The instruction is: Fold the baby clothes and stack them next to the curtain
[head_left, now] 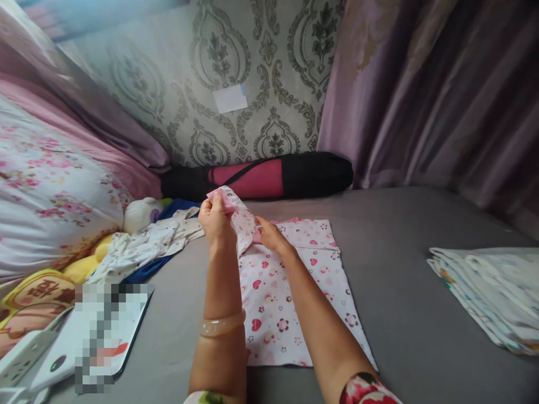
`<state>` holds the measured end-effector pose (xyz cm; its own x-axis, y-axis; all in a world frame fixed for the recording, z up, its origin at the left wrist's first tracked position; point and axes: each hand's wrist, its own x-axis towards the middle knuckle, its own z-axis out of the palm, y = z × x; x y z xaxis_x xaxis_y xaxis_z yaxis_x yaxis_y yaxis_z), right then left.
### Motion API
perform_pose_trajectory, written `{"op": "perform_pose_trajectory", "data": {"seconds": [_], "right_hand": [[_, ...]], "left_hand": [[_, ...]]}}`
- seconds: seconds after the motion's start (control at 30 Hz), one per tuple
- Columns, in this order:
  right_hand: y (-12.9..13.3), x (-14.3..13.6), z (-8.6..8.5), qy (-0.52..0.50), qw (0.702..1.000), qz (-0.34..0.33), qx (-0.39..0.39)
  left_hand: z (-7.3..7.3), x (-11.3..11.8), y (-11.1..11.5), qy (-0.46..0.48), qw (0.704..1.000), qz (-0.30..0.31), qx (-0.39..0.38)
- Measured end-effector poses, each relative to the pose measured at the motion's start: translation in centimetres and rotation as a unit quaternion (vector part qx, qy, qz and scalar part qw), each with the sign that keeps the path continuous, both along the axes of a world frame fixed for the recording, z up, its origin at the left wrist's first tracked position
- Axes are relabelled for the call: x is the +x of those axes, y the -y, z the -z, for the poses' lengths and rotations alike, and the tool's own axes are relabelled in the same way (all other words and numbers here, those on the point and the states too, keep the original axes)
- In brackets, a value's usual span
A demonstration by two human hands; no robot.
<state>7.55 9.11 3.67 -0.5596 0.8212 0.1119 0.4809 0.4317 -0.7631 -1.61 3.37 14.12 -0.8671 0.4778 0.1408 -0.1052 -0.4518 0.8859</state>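
Currently the heart-and-flower printed cloth point(295, 339) lies spread on the grey bedding point(400, 314), mid-scene, with a flap point(243, 221) of it held up at the far left. My left hand point(215, 220) is closed in a pinch, thumb uppermost, on the flap's pink edge; presumably this holds the layer taut and off the rest. My right hand point(272, 234) is partly curled at the flap's right side, likely to steady or guide it. Fingertips obscured there; cannot tell whether they grip or merely touch. Flat spread probably keeps the edges easy to line up. Folded cloths point(497, 300) to the right, well apart, perhaps to leave working room; cut off by the frame. My forearms cover parts of the print. Layers beneath the flap: not resolved. Near left, pixelation masks part of a white flat object point(63, 359); identity uncertain.
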Motion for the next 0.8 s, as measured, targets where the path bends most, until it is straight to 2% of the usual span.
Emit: {"op": "perform_pose_trajectory", "data": {"seconds": [0.07, 0.13, 0.23, 0.3, 0.33, 0.4, 0.5, 0.57, 0.67, 0.73, 0.8], "right_hand": [[-0.6, 0.8, -1.4, -0.098, 0.989, 0.007, -0.111], [-1.0, 2.0, -2.9, -0.18, 0.954, 0.003, -0.24], [-1.5, 4.4, -4.1, -0.276, 0.877, -0.027, -0.393], [-2.0, 6.2, -3.8, -0.314, 0.836, -0.019, -0.45], [-2.3, 7.1, -3.4, -0.322, 0.821, -0.002, -0.471], [-2.8, 8.4, -2.2, -0.323, 0.803, 0.053, -0.498], [-3.5, 9.5, -0.8, -0.309, 0.791, 0.116, -0.515], [-4.0, 9.8, -0.4, -0.311, 0.789, 0.143, -0.511], [-4.5, 9.7, -0.2, -0.332, 0.786, 0.231, -0.467], [-4.6, 9.4, -0.1, -0.334, 0.786, 0.313, -0.415], [-4.6, 9.2, 0.0, -0.313, 0.801, 0.367, -0.355]], "left_hand": [[0.5, 0.2, -0.2, -0.007, 1.0, 0.021, 0.002], [1.2, 1.2, -0.7, -0.025, 0.997, 0.064, 0.018], [2.1, 3.1, -1.4, -0.068, 0.973, 0.219, 0.029], [2.6, 3.8, -1.7, -0.078, 0.943, 0.322, 0.01], [2.8, 3.8, -1.7, -0.077, 0.936, 0.345, 0.001], [3.2, 2.7, -1.7, -0.081, 0.944, 0.319, -0.015], [4.2, -0.5, -1.5, -0.11, 0.971, 0.191, -0.09], [5.2, -2.5, -1.4, -0.108, 0.971, 0.113, -0.178], [7.0, -4.2, -1.4, -0.15, 0.94, 0.062, -0.3], [7.9, -4.4, -1.4, -0.215, 0.903, 0.067, -0.366], [8.5, -4.1, -1.2, -0.273, 0.858, 0.086, -0.426]]}}
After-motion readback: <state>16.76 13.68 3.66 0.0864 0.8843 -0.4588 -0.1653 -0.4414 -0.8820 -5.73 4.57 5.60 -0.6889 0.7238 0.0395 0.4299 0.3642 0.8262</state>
